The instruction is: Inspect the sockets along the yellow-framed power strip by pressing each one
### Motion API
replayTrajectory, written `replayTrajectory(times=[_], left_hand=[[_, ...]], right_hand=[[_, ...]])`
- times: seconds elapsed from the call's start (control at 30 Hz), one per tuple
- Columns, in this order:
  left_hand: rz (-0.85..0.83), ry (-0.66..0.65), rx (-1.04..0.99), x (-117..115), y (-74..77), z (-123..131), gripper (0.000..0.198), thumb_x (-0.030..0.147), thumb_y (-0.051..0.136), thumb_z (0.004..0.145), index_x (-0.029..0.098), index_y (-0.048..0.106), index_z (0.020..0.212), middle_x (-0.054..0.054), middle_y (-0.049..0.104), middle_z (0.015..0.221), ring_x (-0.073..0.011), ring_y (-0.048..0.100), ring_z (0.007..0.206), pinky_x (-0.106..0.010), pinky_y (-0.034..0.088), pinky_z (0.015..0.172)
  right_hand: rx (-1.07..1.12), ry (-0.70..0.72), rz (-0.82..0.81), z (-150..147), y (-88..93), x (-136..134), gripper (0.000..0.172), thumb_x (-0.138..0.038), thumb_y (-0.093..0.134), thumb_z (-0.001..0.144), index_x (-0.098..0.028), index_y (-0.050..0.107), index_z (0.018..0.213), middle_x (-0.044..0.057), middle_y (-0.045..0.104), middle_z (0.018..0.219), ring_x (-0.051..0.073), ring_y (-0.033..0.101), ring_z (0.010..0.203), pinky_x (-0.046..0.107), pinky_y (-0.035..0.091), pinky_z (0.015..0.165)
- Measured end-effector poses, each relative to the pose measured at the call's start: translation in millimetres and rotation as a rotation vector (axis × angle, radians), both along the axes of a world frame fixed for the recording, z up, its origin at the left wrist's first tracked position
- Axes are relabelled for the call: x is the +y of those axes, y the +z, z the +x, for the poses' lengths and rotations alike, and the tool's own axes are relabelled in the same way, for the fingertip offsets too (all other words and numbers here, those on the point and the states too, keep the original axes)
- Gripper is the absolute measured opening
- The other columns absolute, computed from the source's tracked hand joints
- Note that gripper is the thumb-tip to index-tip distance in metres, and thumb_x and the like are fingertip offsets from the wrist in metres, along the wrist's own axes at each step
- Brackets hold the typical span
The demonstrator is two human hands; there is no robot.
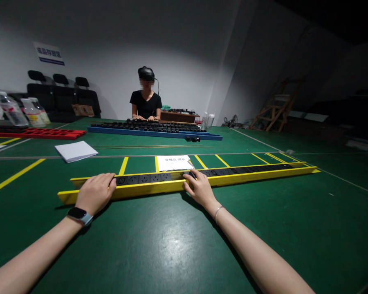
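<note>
A long yellow channel rail (153, 189) lies across the green table in front of me, with black socket modules (144, 179) in a row inside it. Near its left end my left hand (96, 191), with a watch on the wrist, is closed over the rail, fingertips at the first modules. Around the middle, my right hand (200, 187) has its bent fingers on a black socket module (188, 174) and its thumb at the rail's front wall. Just left of those fingers the row has a short gap. The undersides of both hands are hidden.
A white paper label (174, 163) lies behind the rail and a folded sheet (76, 151) farther left. Blue rails (135, 132) with black modules lie before a seated person (146, 104). Red rails (49, 133) and bottles (33, 112) stand at the left.
</note>
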State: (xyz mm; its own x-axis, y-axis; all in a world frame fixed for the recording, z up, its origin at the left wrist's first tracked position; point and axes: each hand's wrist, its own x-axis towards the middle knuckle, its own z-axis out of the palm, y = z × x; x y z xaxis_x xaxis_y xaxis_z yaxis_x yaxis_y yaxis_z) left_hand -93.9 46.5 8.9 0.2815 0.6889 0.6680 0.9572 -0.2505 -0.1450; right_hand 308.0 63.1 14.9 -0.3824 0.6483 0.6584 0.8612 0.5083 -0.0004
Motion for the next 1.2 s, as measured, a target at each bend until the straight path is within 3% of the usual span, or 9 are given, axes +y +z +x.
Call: replayTrajectory(times=[0.3, 0.9, 1.2], left_hand=[[0.003, 0.0, 0.011, -1.7, 1.5, 1.5, 0.045, 0.035, 0.033, 0.094, 0.007, 0.065, 0.108, -0.017, 0.07, 0.107, -0.0284, 0.064, 0.099, -0.043, 0.044, 0.091], [-0.018, -0.001, 0.004, 1.0, -1.2, -1.4, 0.041, 0.035, 0.034, 0.093, 0.012, 0.064, 0.109, -0.015, 0.07, 0.108, -0.0276, 0.064, 0.1, -0.043, 0.044, 0.09], [-0.014, -0.005, -0.004, -0.4, -0.2, -0.4, 0.044, 0.035, 0.033, 0.093, 0.008, 0.065, 0.109, -0.017, 0.07, 0.108, -0.0286, 0.064, 0.1, -0.043, 0.043, 0.091]], right_hand=[[0.031, 0.009, 0.006, 0.7, -1.8, 0.6, 0.029, -0.034, 0.055, 0.091, -0.025, 0.064, 0.117, 0.013, 0.049, 0.13, 0.027, 0.048, 0.119, 0.043, 0.042, 0.097], [0.075, 0.016, 0.016, 0.8, -5.5, 3.7, 0.028, -0.034, 0.058, 0.089, -0.024, 0.066, 0.114, 0.014, 0.045, 0.134, 0.029, 0.05, 0.116, 0.045, 0.043, 0.096], [0.091, 0.01, 0.001, -0.5, -4.6, 3.0, 0.028, -0.035, 0.057, 0.09, -0.023, 0.066, 0.112, 0.015, 0.044, 0.134, 0.028, 0.05, 0.115, 0.045, 0.042, 0.097]])
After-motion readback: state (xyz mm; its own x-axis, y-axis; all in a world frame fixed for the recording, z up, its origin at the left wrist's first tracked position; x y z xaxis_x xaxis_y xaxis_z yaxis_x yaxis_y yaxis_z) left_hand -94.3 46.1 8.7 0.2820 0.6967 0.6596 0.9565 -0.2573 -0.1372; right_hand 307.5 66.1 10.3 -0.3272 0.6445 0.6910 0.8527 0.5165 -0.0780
